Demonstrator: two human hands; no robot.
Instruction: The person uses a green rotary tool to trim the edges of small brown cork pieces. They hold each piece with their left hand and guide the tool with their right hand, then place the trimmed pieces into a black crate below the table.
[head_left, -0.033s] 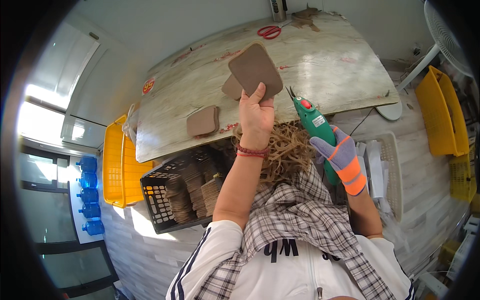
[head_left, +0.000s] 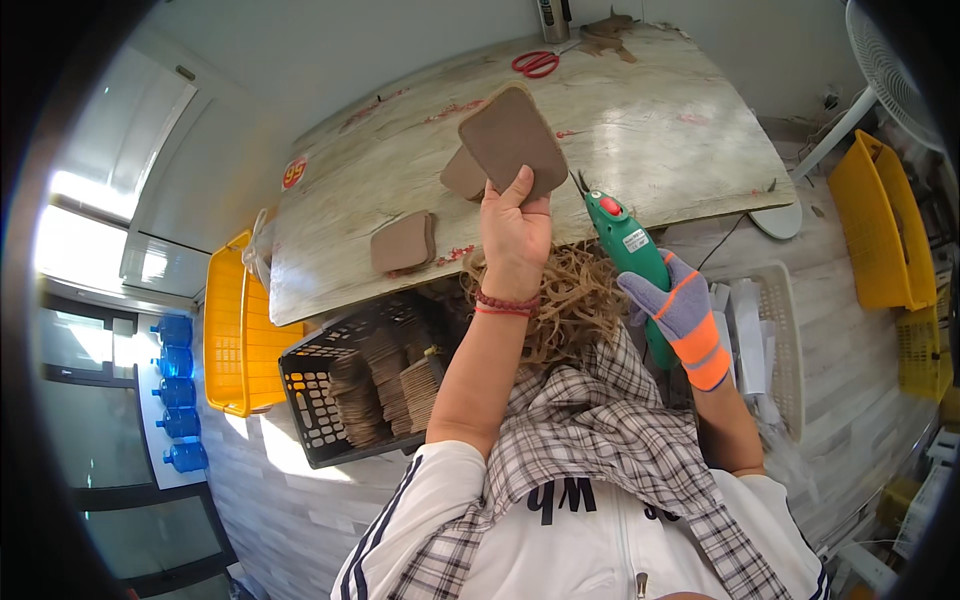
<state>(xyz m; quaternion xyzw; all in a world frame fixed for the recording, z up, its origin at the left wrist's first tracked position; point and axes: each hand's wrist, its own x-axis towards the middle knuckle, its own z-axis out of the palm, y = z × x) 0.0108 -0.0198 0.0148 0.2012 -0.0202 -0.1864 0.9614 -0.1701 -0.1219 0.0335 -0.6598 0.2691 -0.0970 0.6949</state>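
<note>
My bare left hand pinches a brown rounded-square pad by its lower edge, thumb on top, holding it up over the table. Under it, partly covered, lies another brown pad. A small stack of similar pads rests at the table's near edge, left of my hand. My right hand, in a grey and orange glove, is wrapped round a green handheld electric cutter with a red button. The cutter's pointed tip is just right of the held pad, apart from it. Curly brown trimmings pile on my lap.
A marbled table carries red-handled scissors and brown scraps at its far side. A black crate of stacked pads stands at left, by a yellow basket. At right are a white basket, yellow crates and a fan.
</note>
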